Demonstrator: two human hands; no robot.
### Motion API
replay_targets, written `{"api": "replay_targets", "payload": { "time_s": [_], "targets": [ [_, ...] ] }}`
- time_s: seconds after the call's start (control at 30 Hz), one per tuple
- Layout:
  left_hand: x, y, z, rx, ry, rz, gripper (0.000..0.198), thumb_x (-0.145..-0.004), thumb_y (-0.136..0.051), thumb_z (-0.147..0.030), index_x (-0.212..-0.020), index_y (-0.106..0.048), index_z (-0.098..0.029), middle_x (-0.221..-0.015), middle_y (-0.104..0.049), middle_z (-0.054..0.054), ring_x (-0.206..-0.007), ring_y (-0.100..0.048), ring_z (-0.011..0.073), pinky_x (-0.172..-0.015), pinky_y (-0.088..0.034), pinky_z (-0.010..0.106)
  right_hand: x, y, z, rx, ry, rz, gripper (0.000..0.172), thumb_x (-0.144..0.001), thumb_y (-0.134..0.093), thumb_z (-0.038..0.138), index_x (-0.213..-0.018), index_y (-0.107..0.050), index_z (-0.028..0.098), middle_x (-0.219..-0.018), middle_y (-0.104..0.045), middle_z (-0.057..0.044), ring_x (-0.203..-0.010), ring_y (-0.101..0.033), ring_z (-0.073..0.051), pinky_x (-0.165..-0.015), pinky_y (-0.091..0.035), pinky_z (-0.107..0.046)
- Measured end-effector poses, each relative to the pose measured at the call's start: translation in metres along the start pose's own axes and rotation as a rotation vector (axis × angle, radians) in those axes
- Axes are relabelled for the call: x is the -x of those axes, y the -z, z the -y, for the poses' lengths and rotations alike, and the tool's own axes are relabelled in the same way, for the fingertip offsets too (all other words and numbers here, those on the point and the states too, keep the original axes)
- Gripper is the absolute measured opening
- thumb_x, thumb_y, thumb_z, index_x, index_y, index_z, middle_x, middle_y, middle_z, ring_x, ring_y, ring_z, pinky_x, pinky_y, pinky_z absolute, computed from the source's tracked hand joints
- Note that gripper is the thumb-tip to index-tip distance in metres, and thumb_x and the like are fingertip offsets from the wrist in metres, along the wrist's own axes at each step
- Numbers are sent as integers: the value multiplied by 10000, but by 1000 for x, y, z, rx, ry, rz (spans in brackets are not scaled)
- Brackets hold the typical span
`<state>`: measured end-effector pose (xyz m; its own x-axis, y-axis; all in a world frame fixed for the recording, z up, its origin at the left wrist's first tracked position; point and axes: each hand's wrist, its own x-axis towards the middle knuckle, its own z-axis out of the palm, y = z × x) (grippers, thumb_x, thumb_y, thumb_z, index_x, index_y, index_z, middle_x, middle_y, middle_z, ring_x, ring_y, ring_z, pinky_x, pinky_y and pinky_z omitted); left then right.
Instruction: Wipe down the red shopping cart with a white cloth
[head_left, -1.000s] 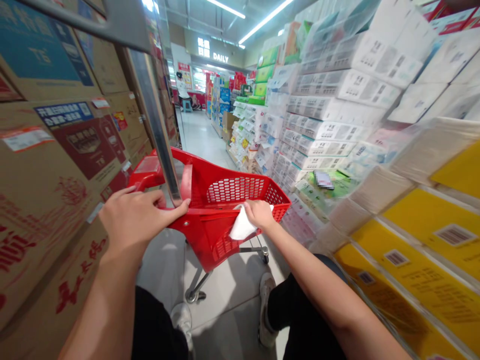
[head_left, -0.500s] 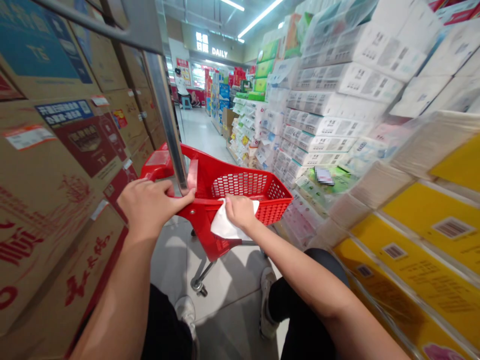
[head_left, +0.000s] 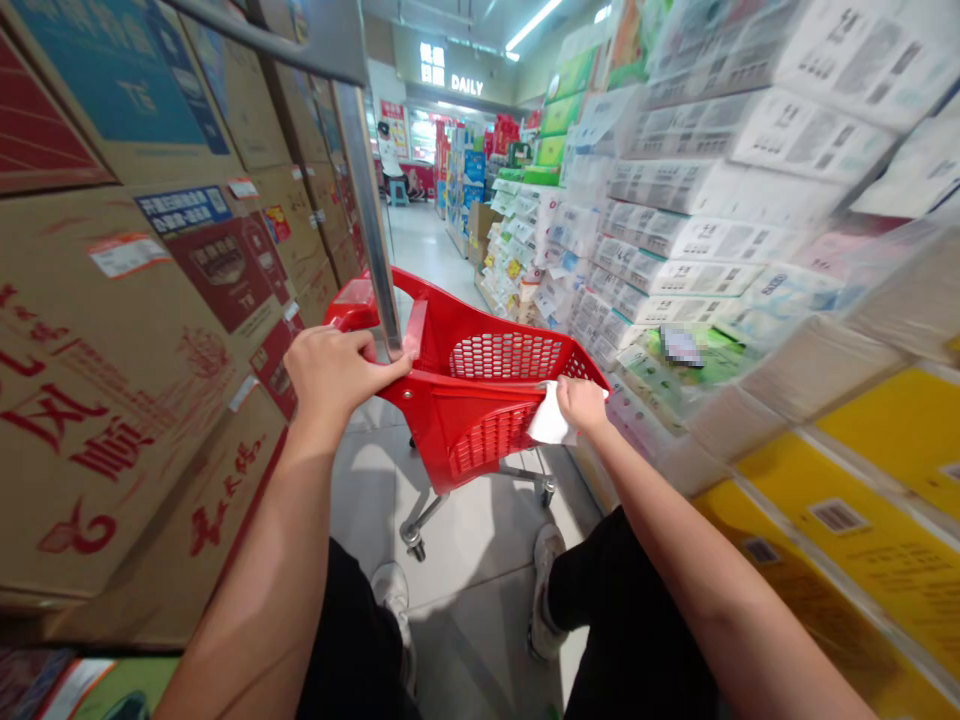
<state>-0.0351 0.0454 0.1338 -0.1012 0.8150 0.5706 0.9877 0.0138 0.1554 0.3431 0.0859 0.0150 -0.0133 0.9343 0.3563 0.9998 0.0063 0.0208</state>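
Cloth [head_left: 549, 418], one; red cart [head_left: 439, 440], one

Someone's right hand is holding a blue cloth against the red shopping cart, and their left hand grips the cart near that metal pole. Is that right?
Not quite: the cloth is white, not blue, as the head view shows. The right hand does hold it against the red shopping cart, and the left hand grips the cart near the metal pole.

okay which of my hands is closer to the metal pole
Left. Your left hand grips the red cart beside the lower end of the metal pole; your right hand is farther off, holding a white cloth near the cart's other end.
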Motion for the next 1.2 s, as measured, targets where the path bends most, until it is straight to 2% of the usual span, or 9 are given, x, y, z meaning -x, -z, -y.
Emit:
{"api": "replay_targets", "payload": {
  "time_s": [0.07, 0.17, 0.43, 0.53, 0.67, 0.87, 0.97, 1.07, 1.2],
  "targets": [
    [-1, -2, 0, 32, 0, 1, 487, -712, -514, -694, -697, -648, -226, -745, -663, 85, -852, -584, 273, -717, -353, 343, 2, -1, -19, 15, -43, -3, 495, -1020, -278, 296, -903, -726, 121, -888, -746, -158, -821, -681, -224, -689, -347, -284],
    [-2, -5, -2, 87, -2, -3, 483, -709, -509, -675, -698, -656, -215, -748, -661, 102, -853, -582, 280, -706, -335, 351, 3, -2, -14, 10, -92, -33, 537, -1030, -249, 317, -887, -728, 123, -892, -744, -166, -813, -675, -225, -704, -355, -290],
    [-1, -10, -10, 73, -7, -35, 482, -707, -515, -685, -679, -637, -220, -705, -637, 77, -827, -567, 256, -705, -323, 338, 8, 20, 123, -275, 172, -203, 444, -1042, -270, 328, -915, -668, 176, -884, -725, -91, -800, -631, -195, -726, -336, -283],
    [-1, -12, -7, 72, -12, -74, 499, -695, -532, -708, -643, -614, -218, -667, -608, 68, -782, -562, 246, -686, -319, 334, 9, 28, 153, -349, 222, -247, 461, -1060, -248, 355, -909, -649, 185, -885, -723, -77, -800, -625, -190, -727, -325, -281],
    [0, -14, -2, 74, -11, -116, 505, -679, -558, -718, -624, -603, -218, -651, -590, 69, -751, -560, 246, -655, -310, 331, 10, 22, 128, -338, 252, -213, 471, -1062, -271, 393, -882, -654, 188, -893, -732, -72, -814, -631, -193, -742, -323, -283],
    [-2, -14, 0, 95, -20, -102, 466, -693, -575, -679, -645, -617, -217, -656, -592, 67, -763, -566, 249, -667, -321, 331, 8, 2, 10, -122, 49, -95, 484, -1046, -290, 368, -908, -699, 150, -943, -743, -129, -883, -666, -222, -762, -351, -296],
    [-4, -15, -5, 104, -12, -103, 484, -692, -563, -692, -637, -609, -213, -650, -587, 63, -756, -562, 247, -680, -322, 335, 5, 1, -24, -46, -88, -9, 536, -1048, -258, 383, -940, -722, 138, -964, -742, -158, -898, -680, -237, -745, -371, -299],
    [-4, -17, -13, 114, -10, -106, 508, -682, -558, -715, -620, -602, -213, -635, -579, 60, -735, -553, 243, -680, -321, 340, 4, 3, -12, -35, -133, -1, 586, -1051, -221, 417, -955, -726, 137, -958, -739, -168, -878, -681, -241, -729, -384, -304],
    [-2, -18, -26, 114, -18, -110, 517, -688, -556, -724, -621, -603, -213, -637, -579, 57, -736, -556, 245, -685, -326, 340, 8, 13, 61, -157, 27, -134, 526, -1056, -227, 401, -961, -686, 163, -911, -728, -119, -836, -655, -213, -725, -367, -293]
  ]
}}
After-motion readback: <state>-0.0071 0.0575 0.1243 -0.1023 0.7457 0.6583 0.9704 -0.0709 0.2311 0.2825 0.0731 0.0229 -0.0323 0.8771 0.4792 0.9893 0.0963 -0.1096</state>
